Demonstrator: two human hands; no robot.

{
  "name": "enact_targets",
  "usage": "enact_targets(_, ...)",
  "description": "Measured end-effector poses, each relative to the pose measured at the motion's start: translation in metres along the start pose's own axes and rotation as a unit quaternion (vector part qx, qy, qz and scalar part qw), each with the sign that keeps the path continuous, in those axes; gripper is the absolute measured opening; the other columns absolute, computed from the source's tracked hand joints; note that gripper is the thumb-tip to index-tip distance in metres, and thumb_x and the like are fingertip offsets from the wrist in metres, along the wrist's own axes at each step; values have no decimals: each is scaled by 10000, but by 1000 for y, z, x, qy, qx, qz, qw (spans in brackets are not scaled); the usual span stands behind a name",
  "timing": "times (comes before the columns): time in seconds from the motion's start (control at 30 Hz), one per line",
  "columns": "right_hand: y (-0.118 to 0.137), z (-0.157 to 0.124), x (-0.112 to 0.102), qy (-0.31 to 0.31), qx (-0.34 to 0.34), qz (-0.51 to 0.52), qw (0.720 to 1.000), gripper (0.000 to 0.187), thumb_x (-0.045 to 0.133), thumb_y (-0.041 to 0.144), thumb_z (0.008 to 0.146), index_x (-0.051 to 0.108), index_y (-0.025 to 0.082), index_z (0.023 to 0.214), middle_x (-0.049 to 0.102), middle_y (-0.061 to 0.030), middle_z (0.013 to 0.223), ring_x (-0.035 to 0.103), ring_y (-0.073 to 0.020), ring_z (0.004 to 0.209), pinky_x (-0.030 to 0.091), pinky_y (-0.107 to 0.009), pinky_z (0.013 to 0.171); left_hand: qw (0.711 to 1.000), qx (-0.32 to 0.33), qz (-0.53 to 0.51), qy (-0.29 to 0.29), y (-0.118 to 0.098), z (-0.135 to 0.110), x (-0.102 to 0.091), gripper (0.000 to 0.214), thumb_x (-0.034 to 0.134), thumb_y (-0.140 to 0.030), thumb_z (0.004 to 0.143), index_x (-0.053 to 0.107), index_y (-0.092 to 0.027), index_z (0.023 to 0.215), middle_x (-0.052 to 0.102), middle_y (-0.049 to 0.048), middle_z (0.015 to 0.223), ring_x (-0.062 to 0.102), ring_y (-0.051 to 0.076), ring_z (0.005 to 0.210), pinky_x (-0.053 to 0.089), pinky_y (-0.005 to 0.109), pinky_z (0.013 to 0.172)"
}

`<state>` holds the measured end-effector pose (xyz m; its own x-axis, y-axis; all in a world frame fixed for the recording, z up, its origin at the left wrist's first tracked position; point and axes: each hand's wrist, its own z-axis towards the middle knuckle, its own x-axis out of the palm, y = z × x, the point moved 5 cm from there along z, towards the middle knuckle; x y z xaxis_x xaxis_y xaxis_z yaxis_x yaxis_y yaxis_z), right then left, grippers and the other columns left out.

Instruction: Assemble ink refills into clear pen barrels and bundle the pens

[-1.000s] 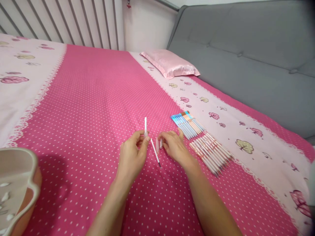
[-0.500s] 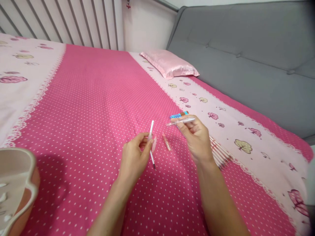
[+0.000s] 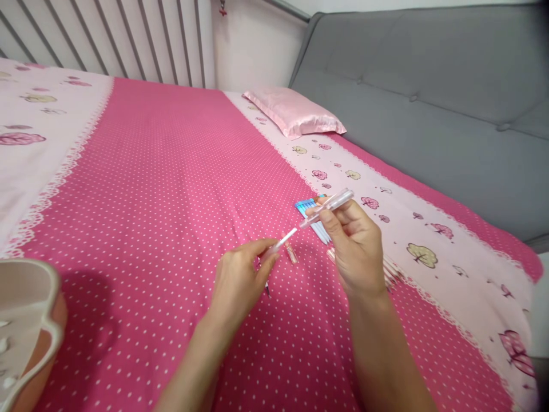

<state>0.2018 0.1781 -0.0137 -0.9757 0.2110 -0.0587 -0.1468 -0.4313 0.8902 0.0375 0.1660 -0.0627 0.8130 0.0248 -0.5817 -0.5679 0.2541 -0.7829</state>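
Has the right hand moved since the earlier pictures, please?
Yes. The right hand has shifted right and up, now overlapping the blue pens, holding a clear barrel.

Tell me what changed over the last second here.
The right hand left the bedsheet, took up a clear barrel and raised it. The left hand tipped its refill from upright toward that barrel. The pen rows and pillow stayed put.

The bedsheet (image 3: 171, 171) was printed hot pink with small white dots. Its side bands (image 3: 403, 232) were pale pink, scattered with pink and cream trees and edged in a white lace print. On the bedsheet, a glossy pink pillow (image 3: 295, 111), blue pens (image 3: 307, 205), a clear pen barrel (image 3: 343, 199) and a white refill (image 3: 286, 238) were seen. Beyond the bedsheet, a plain grey headboard (image 3: 429, 103) was seen.
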Motion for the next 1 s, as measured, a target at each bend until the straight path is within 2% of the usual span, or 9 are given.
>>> enact_targets(0.23,2,-2,4,22,-3,-14,1000,180,599,305,829,617,239,996,648,-6,964,633,-151,899,507,-352,880,1000,1,2,-3,-1,0,0,228,535,-336,836,691,-254,979,726,13,866,655,194,758,475,268,617)
enact_targets(0.67,0,-3,12,63,20,-30,997,184,604,296,824,621,226,994,651,-8,975,632,-146,879,507,-342,872,1000,4,11,2,-2,-1,-1,200,542,-323,836,692,-264,954,721,-4,825,638,176,694,444,259,594)
enact_targets(0.87,-4,-6,17,86,34,-26,995,187,600,302,828,609,224,998,659,-6,902,640,-149,843,516,-350,857,1000,7,-1,0,-3,-1,-2,213,547,-318,836,685,-259,986,720,-6,846,637,172,713,456,272,641)
enact_targets(1.0,-5,-7,19,99,26,-23,994,193,612,285,823,617,221,1005,662,-7,942,637,-145,894,509,-322,856,1000,9,-3,-5,-3,-2,-3,220,561,-311,828,686,-237,993,723,0,854,640,171,723,468,286,682)
